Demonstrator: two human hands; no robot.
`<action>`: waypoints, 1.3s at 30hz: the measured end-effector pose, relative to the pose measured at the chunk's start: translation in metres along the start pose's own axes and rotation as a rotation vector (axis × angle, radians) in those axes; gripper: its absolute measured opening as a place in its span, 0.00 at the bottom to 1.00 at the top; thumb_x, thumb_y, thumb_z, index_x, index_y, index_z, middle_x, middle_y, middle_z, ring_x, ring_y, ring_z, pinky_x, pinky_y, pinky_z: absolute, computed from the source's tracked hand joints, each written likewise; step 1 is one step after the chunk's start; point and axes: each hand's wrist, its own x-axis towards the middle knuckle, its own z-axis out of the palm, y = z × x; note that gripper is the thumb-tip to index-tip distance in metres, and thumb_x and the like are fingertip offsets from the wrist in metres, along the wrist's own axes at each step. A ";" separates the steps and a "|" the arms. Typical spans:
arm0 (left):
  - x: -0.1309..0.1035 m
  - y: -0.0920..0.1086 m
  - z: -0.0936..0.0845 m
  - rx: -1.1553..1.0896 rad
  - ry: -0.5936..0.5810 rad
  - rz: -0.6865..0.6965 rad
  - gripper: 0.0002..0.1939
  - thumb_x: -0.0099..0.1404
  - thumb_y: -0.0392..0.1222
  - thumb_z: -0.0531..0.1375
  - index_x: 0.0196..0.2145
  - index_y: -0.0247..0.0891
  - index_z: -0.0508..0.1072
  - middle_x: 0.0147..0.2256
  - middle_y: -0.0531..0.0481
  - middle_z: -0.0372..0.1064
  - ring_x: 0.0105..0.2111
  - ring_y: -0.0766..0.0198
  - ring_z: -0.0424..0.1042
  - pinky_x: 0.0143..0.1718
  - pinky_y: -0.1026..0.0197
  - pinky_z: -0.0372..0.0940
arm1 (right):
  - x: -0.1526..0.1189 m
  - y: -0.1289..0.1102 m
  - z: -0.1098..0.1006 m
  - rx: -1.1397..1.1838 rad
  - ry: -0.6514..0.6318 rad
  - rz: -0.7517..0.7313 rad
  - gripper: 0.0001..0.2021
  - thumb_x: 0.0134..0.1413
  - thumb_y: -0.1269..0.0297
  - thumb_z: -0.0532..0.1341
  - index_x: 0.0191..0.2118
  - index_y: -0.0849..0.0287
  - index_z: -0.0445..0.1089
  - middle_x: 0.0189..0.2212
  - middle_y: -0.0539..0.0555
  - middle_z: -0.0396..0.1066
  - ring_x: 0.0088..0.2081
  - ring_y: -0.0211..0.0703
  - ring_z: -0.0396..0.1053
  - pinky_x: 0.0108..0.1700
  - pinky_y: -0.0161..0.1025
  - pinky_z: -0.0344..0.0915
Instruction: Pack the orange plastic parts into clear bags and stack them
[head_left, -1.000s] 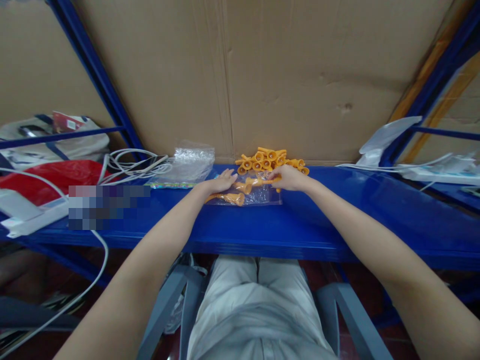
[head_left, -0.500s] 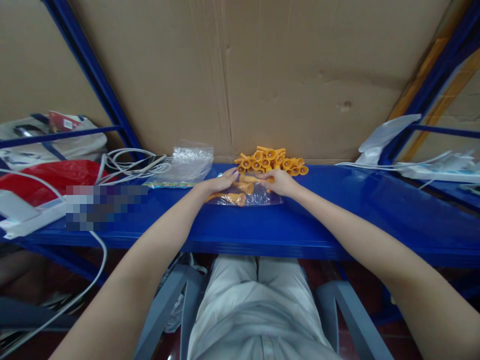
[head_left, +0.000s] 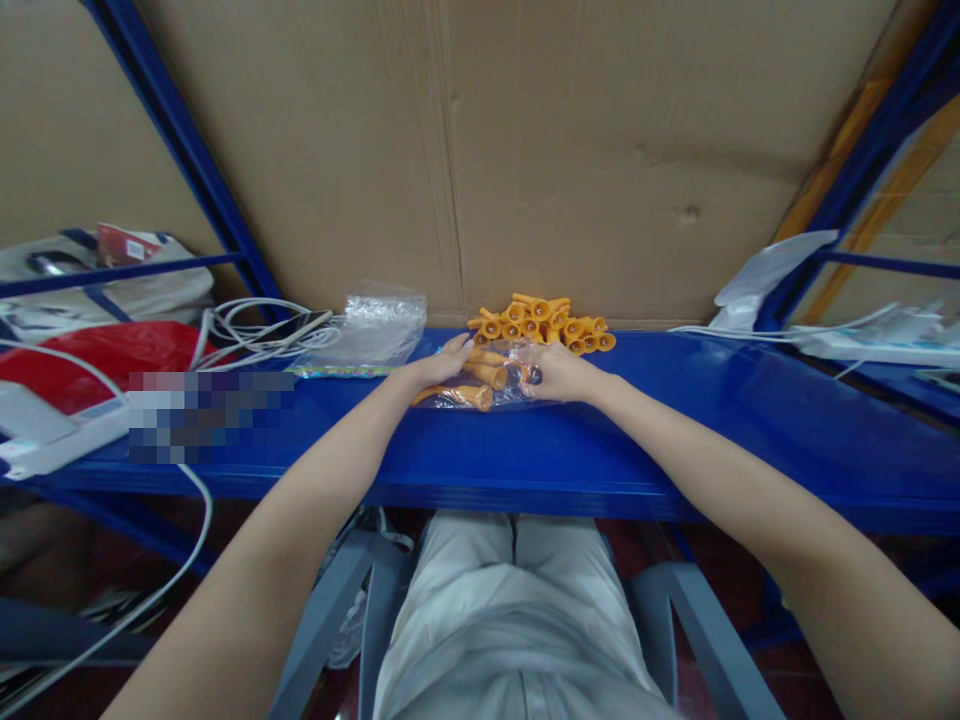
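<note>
A clear plastic bag (head_left: 510, 400) lies on the blue table with several yellow-orange, trumpet-shaped plastic pieces (head_left: 472, 397) inside it. My left hand (head_left: 444, 364) is closed on the bag's left side, its thumb near the upper edge. At the bag's right end, my right hand (head_left: 564, 372) has its fingers curled over the film and the piece beneath. A dark patch shows between those fingers, and I cannot make out what it is. Just behind both hands rises a pile of the same yellow-orange pieces (head_left: 531, 327), their flared ends mostly facing me.
Flat clear bags (head_left: 382, 325) lie to the left, beside coiled white cables (head_left: 259, 315). Farther left are a red bag (head_left: 150, 350) and a white power strip (head_left: 67, 440). A cardboard wall (head_left: 562, 150) stands behind the blue table (head_left: 675, 420); another power strip (head_left: 862, 343) is at right.
My right hand has shifted slightly down, from pinching a yellow-orange piece at the bag's right end to curling over the bag. My left hand stays in nearly the same place.
</note>
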 end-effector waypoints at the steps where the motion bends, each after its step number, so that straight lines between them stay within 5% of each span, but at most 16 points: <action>1: 0.001 -0.001 0.000 0.006 0.000 -0.003 0.34 0.69 0.55 0.39 0.68 0.37 0.48 0.69 0.43 0.40 0.69 0.61 0.40 0.67 0.57 0.39 | 0.000 -0.001 -0.001 0.002 0.000 -0.010 0.20 0.51 0.70 0.61 0.51 0.60 0.73 0.49 0.60 0.74 0.51 0.53 0.71 0.54 0.50 0.64; 7: 0.006 -0.005 0.002 0.020 0.000 -0.004 0.35 0.69 0.54 0.39 0.68 0.34 0.47 0.69 0.41 0.40 0.69 0.59 0.40 0.67 0.55 0.38 | 0.003 0.007 0.013 0.076 0.064 -0.005 0.17 0.57 0.69 0.58 0.51 0.61 0.73 0.55 0.61 0.70 0.56 0.51 0.67 0.58 0.49 0.62; 13: 0.004 -0.002 0.001 0.069 0.014 -0.003 0.34 0.70 0.52 0.39 0.68 0.33 0.48 0.69 0.41 0.41 0.68 0.60 0.41 0.67 0.56 0.41 | 0.005 0.016 0.029 0.115 0.124 0.166 0.19 0.55 0.70 0.60 0.53 0.61 0.69 0.54 0.63 0.65 0.54 0.52 0.67 0.58 0.51 0.63; 21: -0.001 0.006 -0.011 0.316 0.198 -0.037 0.27 0.68 0.42 0.46 0.60 0.28 0.64 0.62 0.37 0.61 0.62 0.58 0.59 0.61 0.63 0.52 | 0.005 0.009 0.026 0.086 0.164 0.510 0.19 0.50 0.61 0.66 0.46 0.62 0.64 0.40 0.61 0.69 0.43 0.54 0.70 0.47 0.51 0.67; 27: -0.007 0.008 -0.019 0.472 0.273 -0.154 0.16 0.61 0.37 0.53 0.41 0.35 0.78 0.45 0.39 0.76 0.47 0.53 0.74 0.45 0.63 0.65 | 0.007 0.003 0.026 0.219 0.164 0.459 0.14 0.50 0.68 0.63 0.44 0.62 0.63 0.36 0.59 0.72 0.40 0.49 0.71 0.44 0.44 0.66; 32: -0.012 0.015 -0.023 0.480 0.292 -0.222 0.15 0.60 0.37 0.53 0.39 0.35 0.78 0.43 0.37 0.77 0.44 0.50 0.75 0.38 0.62 0.67 | 0.010 0.001 0.030 0.324 0.200 0.449 0.05 0.51 0.69 0.61 0.34 0.59 0.64 0.32 0.54 0.71 0.36 0.44 0.70 0.41 0.41 0.66; 39: -0.015 0.024 -0.026 0.428 0.159 -0.287 0.16 0.57 0.36 0.55 0.40 0.31 0.78 0.29 0.37 0.77 0.30 0.52 0.77 0.32 0.60 0.66 | 0.012 0.007 0.036 0.437 0.182 0.361 0.04 0.50 0.69 0.61 0.29 0.59 0.64 0.31 0.52 0.71 0.33 0.40 0.68 0.39 0.37 0.65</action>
